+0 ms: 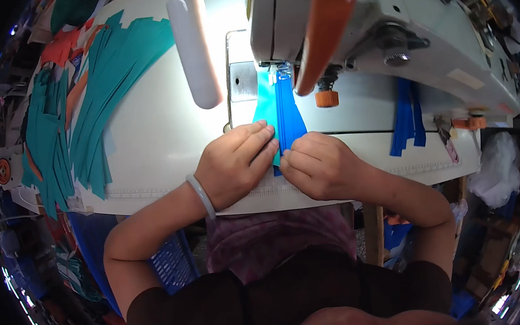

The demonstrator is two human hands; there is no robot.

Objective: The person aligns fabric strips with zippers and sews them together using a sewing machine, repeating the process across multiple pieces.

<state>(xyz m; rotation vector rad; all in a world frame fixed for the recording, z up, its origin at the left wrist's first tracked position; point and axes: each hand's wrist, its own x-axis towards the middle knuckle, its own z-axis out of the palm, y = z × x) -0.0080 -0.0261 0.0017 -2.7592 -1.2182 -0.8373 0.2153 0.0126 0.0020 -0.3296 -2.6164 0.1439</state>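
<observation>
So, L hand [235, 164] atop teal strip [263, 105], R hand [321, 164] on blue strip [293, 119], grips unclear

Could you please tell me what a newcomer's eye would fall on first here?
Probably the pale sewing machine at upper right, with its orange part. Below its needle area, the left hand and right hand touch teal fabric and blue fabric. On the left, teal strips fan out across the table.

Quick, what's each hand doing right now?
Left hand: fingers on teal fabric; grip can't be told.
Right hand: fingers curled at blue fabric; grip can't be told.
</observation>
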